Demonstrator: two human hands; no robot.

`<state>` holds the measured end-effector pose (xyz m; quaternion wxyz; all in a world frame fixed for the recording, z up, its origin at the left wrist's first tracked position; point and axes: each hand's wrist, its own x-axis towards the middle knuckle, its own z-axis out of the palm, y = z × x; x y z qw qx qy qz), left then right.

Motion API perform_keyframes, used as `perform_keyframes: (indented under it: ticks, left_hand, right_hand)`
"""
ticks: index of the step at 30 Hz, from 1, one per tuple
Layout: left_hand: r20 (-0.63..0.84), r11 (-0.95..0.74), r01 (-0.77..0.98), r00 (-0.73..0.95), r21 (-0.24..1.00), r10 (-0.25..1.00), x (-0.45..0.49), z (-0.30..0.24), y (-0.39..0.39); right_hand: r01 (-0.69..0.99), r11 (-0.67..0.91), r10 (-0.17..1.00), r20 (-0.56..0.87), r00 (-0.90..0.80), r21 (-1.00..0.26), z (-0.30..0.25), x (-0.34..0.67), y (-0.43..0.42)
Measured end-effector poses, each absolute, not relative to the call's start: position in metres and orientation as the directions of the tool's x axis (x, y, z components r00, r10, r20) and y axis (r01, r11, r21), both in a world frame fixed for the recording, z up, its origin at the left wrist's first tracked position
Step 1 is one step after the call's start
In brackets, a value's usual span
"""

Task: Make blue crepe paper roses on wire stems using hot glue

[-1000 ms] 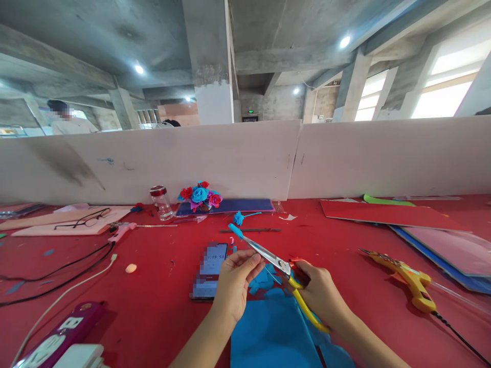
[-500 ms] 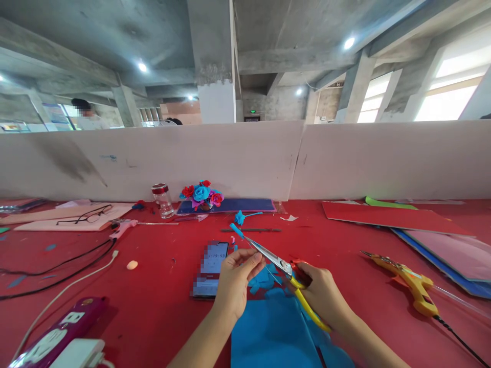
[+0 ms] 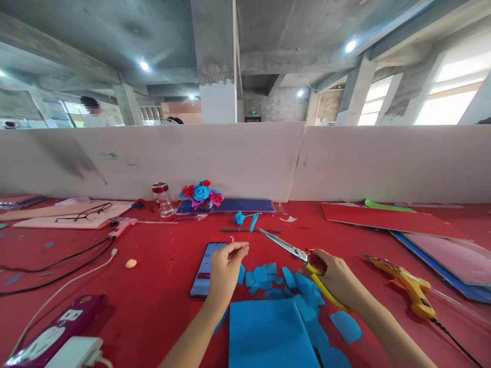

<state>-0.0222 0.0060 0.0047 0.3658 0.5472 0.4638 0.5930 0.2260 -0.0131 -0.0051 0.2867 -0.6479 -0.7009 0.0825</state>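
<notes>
Between the pinched fingertips of my left hand (image 3: 227,266) is a thin wire stem, topped by a small blue paper strip (image 3: 253,223). My right hand (image 3: 339,276) is wrapped round the yellow handles of a pair of scissors (image 3: 295,250). Their silver blades look closed and point up and left, a little apart from the strip. Below both hands lie loose blue paper pieces (image 3: 263,275) and a blue square sheet (image 3: 270,332). A blue paper flower on a stem (image 3: 239,217) rests just beyond my left hand.
A phone (image 3: 203,271) lies partly behind my left hand. Farther back are a paper flower bouquet (image 3: 201,193) and a glass jar (image 3: 163,199). To the right is a yellow glue gun (image 3: 406,281); a purple power strip (image 3: 61,327) sits at left. A pale partition (image 3: 230,158) stands behind.
The scissors have moved right, away from the blue strip and my left hand. The strip has swung from leaning left to leaning slightly right. My left hand has shifted a little left.
</notes>
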Motion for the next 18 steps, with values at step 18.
perform_keyframes:
  ticks: [18]
  left_hand:
    - [0.724, -0.502, 0.738, 0.025, 0.452, 0.689, -0.036, 0.001, 0.009]
  right_hand:
    - [0.836, 0.206, 0.970, 0.220, -0.105, -0.508, -0.009, 0.223, -0.014]
